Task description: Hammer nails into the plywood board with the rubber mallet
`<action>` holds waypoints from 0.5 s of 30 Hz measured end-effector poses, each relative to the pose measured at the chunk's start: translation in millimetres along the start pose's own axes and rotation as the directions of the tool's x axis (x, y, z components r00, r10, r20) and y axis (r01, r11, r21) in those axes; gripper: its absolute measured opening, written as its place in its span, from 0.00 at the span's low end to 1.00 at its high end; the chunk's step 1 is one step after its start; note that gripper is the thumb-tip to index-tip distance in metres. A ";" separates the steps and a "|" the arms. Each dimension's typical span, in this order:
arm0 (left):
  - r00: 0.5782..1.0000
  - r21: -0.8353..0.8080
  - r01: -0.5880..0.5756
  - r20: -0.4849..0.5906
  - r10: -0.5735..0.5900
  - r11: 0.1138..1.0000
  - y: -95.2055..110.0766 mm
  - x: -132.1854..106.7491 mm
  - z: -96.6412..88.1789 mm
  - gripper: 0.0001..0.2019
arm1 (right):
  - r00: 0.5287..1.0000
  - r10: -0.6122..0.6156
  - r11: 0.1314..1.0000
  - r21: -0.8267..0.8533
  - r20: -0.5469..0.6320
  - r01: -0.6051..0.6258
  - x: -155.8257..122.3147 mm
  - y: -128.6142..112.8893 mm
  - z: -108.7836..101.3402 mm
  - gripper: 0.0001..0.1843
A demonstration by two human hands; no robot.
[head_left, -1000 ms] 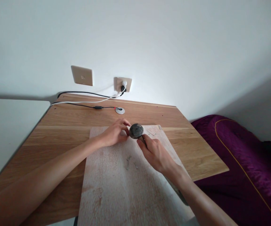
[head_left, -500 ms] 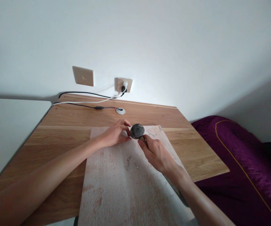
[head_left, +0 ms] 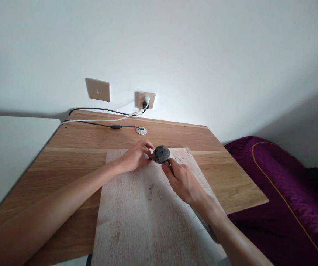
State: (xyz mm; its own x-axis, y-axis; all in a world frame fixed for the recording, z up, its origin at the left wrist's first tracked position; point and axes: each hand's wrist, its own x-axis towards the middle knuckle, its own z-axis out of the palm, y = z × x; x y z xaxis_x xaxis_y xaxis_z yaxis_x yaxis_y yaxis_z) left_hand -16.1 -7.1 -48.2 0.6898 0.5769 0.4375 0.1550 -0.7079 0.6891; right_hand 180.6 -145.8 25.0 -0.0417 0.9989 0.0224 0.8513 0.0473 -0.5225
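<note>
My right hand (head_left: 182, 181) is wrapped round the handle of a hammer (head_left: 161, 154), whose dark round head is turned up toward me. The rest of the handle runs back beneath my forearm. Close against the left side of that head, my left hand (head_left: 138, 157) rests over the board with fingers curled; the fingertips and whatever they pinch are hidden behind the hammer head. Beneath both hands lies a whitish, worn wooden board (head_left: 131, 221). Several loose nails (head_left: 150, 193) lie on its middle, and more small nails (head_left: 179, 159) are near its far right corner.
The board lies on a wooden desk (head_left: 73, 166) against a white wall. Cables (head_left: 100, 120) run along the back to a wall socket (head_left: 151, 98) and a cable hole (head_left: 141, 130). A white panel (head_left: 15, 147) stands at left, purple fabric (head_left: 258, 177) at right.
Almost nothing differs. The hammer head and both hands stay in nearly the same place, with only a very slight shift of the head.
</note>
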 end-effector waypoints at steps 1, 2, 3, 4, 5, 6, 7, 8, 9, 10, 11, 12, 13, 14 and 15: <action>1.000 0.002 0.005 -0.001 -0.005 1.000 -0.3 0.0 0.1 0.06 | 1.000 0.003 1.000 -0.009 0.002 -0.003 -0.1 -0.1 -0.3 0.13; 1.000 0.001 0.008 -0.002 -0.008 1.000 -0.6 0.0 0.2 0.06 | 1.000 0.003 1.000 -0.015 0.002 -0.003 -0.1 -0.4 -0.8 0.13; 1.000 -0.001 0.008 -0.004 -0.008 1.000 -0.8 0.1 0.3 0.06 | 1.000 0.000 1.000 -0.017 0.000 0.000 0.0 -0.7 -1.2 0.13; 1.000 -0.005 0.008 -0.007 -0.008 1.000 -1.0 0.2 0.6 0.05 | 1.000 -0.006 1.000 -0.016 -0.002 0.006 0.1 -1.0 -1.6 0.13; 1.000 -0.007 0.008 -0.010 -0.008 1.000 -1.2 0.3 0.8 0.05 | 1.000 -0.011 1.000 -0.017 -0.002 0.011 0.2 -1.2 -2.0 0.14; 1.000 -0.006 0.009 -0.013 -0.009 1.000 -1.2 0.5 1.1 0.05 | 1.000 -0.012 1.000 -0.021 0.000 0.012 0.4 -1.4 -2.2 0.14; 1.000 -0.002 0.013 -0.017 -0.013 1.000 -1.3 0.6 1.4 0.05 | 1.000 -0.010 1.000 -0.026 0.003 0.010 0.7 -1.6 -2.2 0.13; 1.000 0.003 0.017 -0.023 -0.017 1.000 -1.4 0.6 1.7 0.05 | 1.000 -0.006 1.000 -0.031 0.004 0.006 0.9 -1.6 -2.2 0.13; 0.999 0.006 0.020 -0.028 -0.020 1.000 -1.5 0.6 1.9 0.06 | 1.000 -0.003 0.999 -0.032 0.001 0.003 1.1 -1.5 -2.1 0.13; 0.999 0.007 0.019 -0.033 -0.019 1.000 -1.7 0.6 2.1 0.06 | 1.000 -0.003 1.000 -0.027 -0.005 0.003 1.2 -1.3 -1.9 0.13; 0.999 0.004 0.015 -0.036 -0.015 1.000 -1.9 0.5 2.2 0.06 | 1.000 -0.005 1.000 -0.020 -0.010 0.005 1.3 -1.1 -1.8 0.13; 0.999 -0.001 0.011 -0.037 -0.011 1.000 -2.2 0.4 2.3 0.05 | 1.000 -0.009 1.000 -0.015 -0.012 0.008 1.3 -0.9 -1.7 0.14; 0.999 -0.003 0.009 -0.036 -0.009 1.000 -2.4 0.2 2.2 0.05 | 1.000 -0.012 1.000 -0.014 -0.009 0.012 1.2 -0.8 -1.7 0.13; 0.999 -0.003 0.010 -0.034 -0.010 1.000 -2.5 0.1 2.0 0.05 | 1.000 -0.013 1.000 -0.016 -0.004 0.013 1.1 -0.8 -1.8 0.13; 0.999 0.000 0.013 -0.035 -0.013 1.000 -2.4 -0.1 1.7 0.05 | 1.000 -0.013 1.000 -0.016 0.002 0.013 0.9 -1.1 -2.1 0.13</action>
State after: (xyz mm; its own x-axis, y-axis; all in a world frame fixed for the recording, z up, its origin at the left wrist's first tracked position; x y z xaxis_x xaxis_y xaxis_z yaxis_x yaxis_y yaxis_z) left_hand -15.3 -6.1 -50.9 0.6627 0.5997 0.4486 0.1640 -0.7007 0.6944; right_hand 180.7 -145.0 27.4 -0.0539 0.9981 0.0281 0.8590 0.0607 -0.5084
